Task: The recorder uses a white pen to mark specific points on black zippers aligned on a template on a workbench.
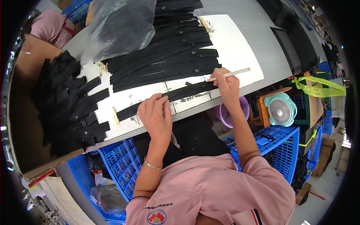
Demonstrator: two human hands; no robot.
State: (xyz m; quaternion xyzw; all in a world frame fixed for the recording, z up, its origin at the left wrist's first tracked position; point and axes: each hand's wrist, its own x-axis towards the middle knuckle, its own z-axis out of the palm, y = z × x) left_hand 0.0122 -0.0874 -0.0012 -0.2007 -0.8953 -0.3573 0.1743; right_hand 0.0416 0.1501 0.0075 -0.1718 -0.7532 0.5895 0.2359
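A black fabric strip lies along the near edge of a white board that bears dark marks. My left hand rests on the strip's left part, its fingers laid down on it and not wrapped round anything. My right hand is closed on a white pencil, whose tip is at the strip's right end. Just beyond the strip is a small black scrap. Farther back, many black strips lie side by side across the board.
At the left, a cardboard box holds piled black strips. Clear plastic sheeting covers part of the far strips. Below the table edge are blue crates, a purple basket and a teal fan. A person in pink is at the far left.
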